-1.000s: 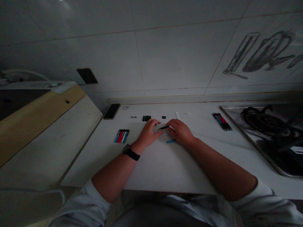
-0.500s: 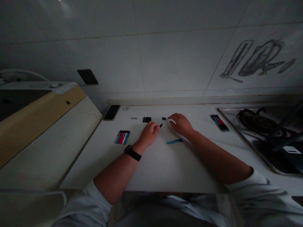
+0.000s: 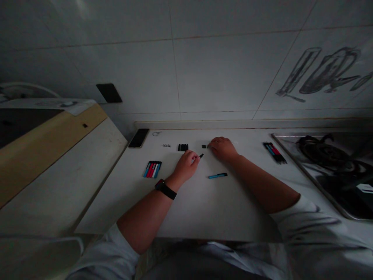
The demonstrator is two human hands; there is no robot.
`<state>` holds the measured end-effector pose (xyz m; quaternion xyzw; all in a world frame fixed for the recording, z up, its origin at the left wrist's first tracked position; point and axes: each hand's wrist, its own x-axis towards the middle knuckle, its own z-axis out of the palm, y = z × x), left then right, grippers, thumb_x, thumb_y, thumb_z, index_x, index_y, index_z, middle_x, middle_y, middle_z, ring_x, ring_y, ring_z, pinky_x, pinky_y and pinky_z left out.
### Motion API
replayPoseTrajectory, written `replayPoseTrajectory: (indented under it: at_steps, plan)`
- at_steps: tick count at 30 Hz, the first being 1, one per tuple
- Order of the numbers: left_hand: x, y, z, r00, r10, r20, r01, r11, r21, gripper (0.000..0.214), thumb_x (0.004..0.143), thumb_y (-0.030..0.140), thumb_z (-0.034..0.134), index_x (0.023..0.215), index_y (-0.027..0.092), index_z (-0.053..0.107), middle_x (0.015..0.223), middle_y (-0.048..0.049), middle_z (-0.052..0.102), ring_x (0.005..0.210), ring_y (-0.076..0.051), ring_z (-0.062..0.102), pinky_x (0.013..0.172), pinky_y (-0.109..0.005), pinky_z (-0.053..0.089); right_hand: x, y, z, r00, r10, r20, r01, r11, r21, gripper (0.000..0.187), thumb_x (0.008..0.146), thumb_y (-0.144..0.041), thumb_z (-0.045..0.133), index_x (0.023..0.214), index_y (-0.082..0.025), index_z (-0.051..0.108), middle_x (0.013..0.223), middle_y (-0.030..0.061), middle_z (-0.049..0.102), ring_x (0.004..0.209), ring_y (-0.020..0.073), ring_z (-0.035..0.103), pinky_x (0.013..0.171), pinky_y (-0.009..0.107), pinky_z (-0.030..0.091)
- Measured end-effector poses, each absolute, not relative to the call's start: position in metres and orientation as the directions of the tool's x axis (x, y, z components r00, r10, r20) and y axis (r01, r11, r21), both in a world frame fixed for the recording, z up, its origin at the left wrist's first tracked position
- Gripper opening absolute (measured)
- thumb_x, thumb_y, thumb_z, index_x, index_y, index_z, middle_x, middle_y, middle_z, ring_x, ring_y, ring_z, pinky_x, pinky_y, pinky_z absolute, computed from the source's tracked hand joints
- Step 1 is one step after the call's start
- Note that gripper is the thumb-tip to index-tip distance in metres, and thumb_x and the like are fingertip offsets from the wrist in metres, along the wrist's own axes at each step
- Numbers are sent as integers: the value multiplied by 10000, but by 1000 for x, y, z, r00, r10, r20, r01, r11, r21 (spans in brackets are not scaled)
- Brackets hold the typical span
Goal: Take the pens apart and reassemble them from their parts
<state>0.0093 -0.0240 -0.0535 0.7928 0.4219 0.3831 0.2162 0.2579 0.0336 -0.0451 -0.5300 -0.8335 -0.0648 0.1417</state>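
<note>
My left hand (image 3: 186,164), with a black watch on the wrist, is closed in a pinch on a small black pen part (image 3: 201,155), which juts out past the fingertips. Just beyond and to the right, my right hand (image 3: 223,148) has its fingers together at a little group of tiny black pieces (image 3: 203,146). One tiny dark piece shows right at its fingertips. On the worktop nearer me lies a blue pen barrel with a black clip (image 3: 217,175). Several black pen grips (image 3: 183,147) stand in a row beyond my left hand, with small springs (image 3: 166,146) left of them.
Several blue, red and white pen barrels (image 3: 152,169) lie at left on the white worktop (image 3: 186,214). A phone (image 3: 139,138) and a ring-shaped item (image 3: 156,133) are at the back left. More pens (image 3: 274,153) lie at right, beside a gas stove (image 3: 326,163).
My right hand has moved slightly left and down onto the tiny black pieces, and its fingers have closed. My left hand still holds the black pen part. The view has shifted a little.
</note>
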Motion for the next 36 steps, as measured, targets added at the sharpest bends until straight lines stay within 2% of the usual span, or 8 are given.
replayPoseTrajectory:
  at_steps: [3,9,12,16,21,26,30,36]
  plan:
    - [9,-24,-53,349,838,419,507,-545,668,95,984,203,576,893,187,600,965,-41,601,925,-183,589,893,-354,502,260,37,-44,-416,857,305,896,444,-26,323,949,-189,594,1199,-278,779,1219,98,726,1105,291,621,959,447,445]
    - [8,-24,-54,341,838,426,509,-546,665,76,980,202,585,907,186,603,975,-43,606,925,-183,591,886,-352,503,258,38,-34,-507,816,278,856,514,53,204,957,-192,597,1007,-216,793,1102,123,745,1076,293,621,983,455,403]
    - [8,-24,-54,337,836,433,505,-549,666,38,970,197,608,934,186,614,988,-46,610,934,-184,599,883,-350,513,257,33,-27,-498,822,275,860,510,32,187,946,-170,588,1009,-191,763,1072,131,742,1038,285,632,960,439,422]
    - [9,-25,-50,327,839,435,492,-544,680,55,924,179,684,951,184,636,1025,-53,628,955,-190,620,864,-342,534,256,13,-16,-410,842,350,843,496,-206,160,937,-166,577,1008,-190,718,989,99,738,942,242,654,883,372,480]
    - [11,-30,-45,315,850,422,474,-526,706,100,910,148,711,984,194,660,993,-43,708,963,-200,665,913,-370,537,245,-25,-14,-264,850,456,645,507,-572,176,947,-269,593,1083,-231,698,998,66,747,895,204,690,849,343,533]
    - [12,-32,-44,340,834,435,418,-548,724,173,901,126,723,1052,200,684,1062,-61,746,987,-201,699,939,-382,549,230,-42,-30,-107,927,360,335,375,-865,218,872,-441,693,948,-241,656,910,42,749,849,198,715,833,353,572]
    - [11,-31,-44,350,819,455,443,-573,690,123,913,151,716,1025,198,698,1033,-56,751,992,-211,698,940,-392,548,224,-41,-42,-73,960,269,158,277,-948,309,821,-521,734,914,-240,643,918,47,766,863,201,726,855,364,573]
    - [12,-33,-42,356,824,441,442,-565,697,109,912,172,721,1016,197,700,996,-48,751,950,-199,704,922,-374,555,224,-39,-50,-73,963,261,148,269,-952,298,810,-501,758,895,-228,673,893,43,760,831,195,712,815,341,565]
